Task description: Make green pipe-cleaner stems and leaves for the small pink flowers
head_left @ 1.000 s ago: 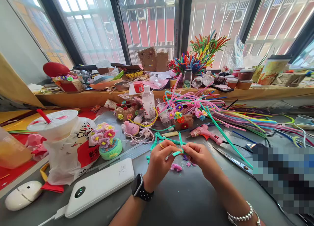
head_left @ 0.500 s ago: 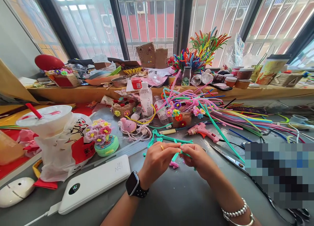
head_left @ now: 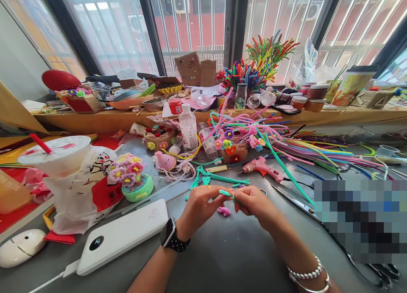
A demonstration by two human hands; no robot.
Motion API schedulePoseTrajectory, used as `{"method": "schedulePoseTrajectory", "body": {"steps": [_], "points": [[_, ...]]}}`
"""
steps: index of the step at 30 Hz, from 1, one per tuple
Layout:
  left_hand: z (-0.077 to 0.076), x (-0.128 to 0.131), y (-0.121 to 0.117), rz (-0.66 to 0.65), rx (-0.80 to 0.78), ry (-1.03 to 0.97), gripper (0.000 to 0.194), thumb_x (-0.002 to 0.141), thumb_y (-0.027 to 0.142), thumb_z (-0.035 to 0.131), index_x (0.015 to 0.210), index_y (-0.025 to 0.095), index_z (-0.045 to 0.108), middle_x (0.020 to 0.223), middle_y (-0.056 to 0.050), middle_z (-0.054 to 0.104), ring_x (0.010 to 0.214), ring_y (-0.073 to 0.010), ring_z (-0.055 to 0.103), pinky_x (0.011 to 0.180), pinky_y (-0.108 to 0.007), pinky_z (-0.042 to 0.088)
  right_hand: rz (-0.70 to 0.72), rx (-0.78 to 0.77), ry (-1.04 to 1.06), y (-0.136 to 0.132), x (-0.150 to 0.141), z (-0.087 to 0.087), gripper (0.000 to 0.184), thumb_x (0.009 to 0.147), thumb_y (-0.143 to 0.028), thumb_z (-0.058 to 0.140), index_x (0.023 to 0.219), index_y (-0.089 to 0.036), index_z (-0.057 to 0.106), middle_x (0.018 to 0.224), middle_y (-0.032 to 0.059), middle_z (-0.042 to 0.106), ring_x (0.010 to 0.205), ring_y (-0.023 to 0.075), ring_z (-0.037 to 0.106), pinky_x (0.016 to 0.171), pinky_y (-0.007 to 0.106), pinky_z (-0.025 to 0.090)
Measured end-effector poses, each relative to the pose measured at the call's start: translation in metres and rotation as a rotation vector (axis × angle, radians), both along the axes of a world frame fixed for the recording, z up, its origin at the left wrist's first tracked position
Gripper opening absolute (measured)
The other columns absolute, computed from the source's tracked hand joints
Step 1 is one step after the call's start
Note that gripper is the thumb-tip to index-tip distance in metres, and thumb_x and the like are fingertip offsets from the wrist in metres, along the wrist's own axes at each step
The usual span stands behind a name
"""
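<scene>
Between my fingertips is a green pipe cleaner point(head_left: 225, 193), bent short and fuzzy. My left hand point(head_left: 203, 206), with a watch on its wrist, pinches one part of it. Close against it, my right hand point(head_left: 252, 204) grips the other part; its fingers hide much of the piece. Just beyond the hands lie more green pipe cleaners point(head_left: 229, 179), some twisted into a looped shape. A small pink fuzzy piece point(head_left: 224, 211) rests on the table below my fingers. Behind my right hand sits a pink glue gun point(head_left: 263, 168).
Scissors point(head_left: 308, 209) lie right of my right arm. A white power bank point(head_left: 124, 238), a bagged drink cup point(head_left: 63, 157) and a pot of fuzzy flowers point(head_left: 135, 178) stand left. Pipe cleaners point(head_left: 305, 151) spread across the back right, near a plastic bottle point(head_left: 188, 129).
The green pipe cleaner in my fingers has turned: its strip hanging toward the table now lies across my left fingertips. Both hands stay close together in nearly the same place.
</scene>
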State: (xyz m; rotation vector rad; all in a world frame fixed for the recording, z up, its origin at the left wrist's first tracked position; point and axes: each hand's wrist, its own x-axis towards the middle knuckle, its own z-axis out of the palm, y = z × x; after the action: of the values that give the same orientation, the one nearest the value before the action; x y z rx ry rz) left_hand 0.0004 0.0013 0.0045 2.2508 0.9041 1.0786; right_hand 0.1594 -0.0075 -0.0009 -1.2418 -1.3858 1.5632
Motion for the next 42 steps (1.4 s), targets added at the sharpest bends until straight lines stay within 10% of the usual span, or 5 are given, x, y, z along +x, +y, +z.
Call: {"method": "schedulePoseTrajectory", "body": {"steps": [9,23,31,42], "points": [[-0.0026,0.0036,0.0021,-0.01,-0.195,-0.099,0.016,0.074,0.026,0.052,0.08,0.021,0.066,0.075,-0.002,0.068,0.062,-0.014,0.061,0.06,-0.022,0.045,-0.044,0.053,-0.089,0.001,-0.0032,-0.0011,0.04,0.071,-0.032,0.041,0.033,-0.016,0.044,0.028,-0.0054,0.032,0.031,0.0041,0.024,0.037,0.022,0.014],[-0.0061,0.0039,0.0068,0.074,0.011,-0.037,0.015,0.074,0.026,0.054,0.084,0.023,0.065,0.077,-0.003,0.066,0.073,-0.0154,0.057,0.071,-0.027,0.041,0.025,-0.085,0.097,0.001,-0.0051,-0.0039,0.035,0.071,-0.03,0.04,0.04,-0.015,0.043,0.033,-0.0066,0.03,0.032,0.0035,0.02,0.037,0.02,0.011],[-0.0059,0.0026,0.0084,0.066,-0.32,-0.247,0.019,0.072,0.03,0.055,0.083,0.016,0.063,0.071,-0.003,0.063,0.062,-0.0132,0.056,0.06,-0.023,0.044,-0.169,0.472,-0.32,0.0036,-0.0009,-0.0021,0.038,0.079,-0.043,0.039,0.057,-0.015,0.054,0.046,-0.0019,0.045,0.044,0.0087,0.038,0.043,0.021,0.028],[-0.0035,0.0066,0.0087,0.065,-0.723,-0.573,0.018,0.064,0.027,0.064,0.072,0.012,0.061,0.066,-0.002,0.062,0.057,-0.0095,0.054,0.053,-0.019,0.041,-0.211,0.865,-0.413,0.0007,-0.0014,0.0004,0.012,0.08,-0.02,0.045,0.078,-0.018,0.056,0.073,0.0024,0.055,0.067,0.0138,0.051,0.06,0.023,0.04]]}}
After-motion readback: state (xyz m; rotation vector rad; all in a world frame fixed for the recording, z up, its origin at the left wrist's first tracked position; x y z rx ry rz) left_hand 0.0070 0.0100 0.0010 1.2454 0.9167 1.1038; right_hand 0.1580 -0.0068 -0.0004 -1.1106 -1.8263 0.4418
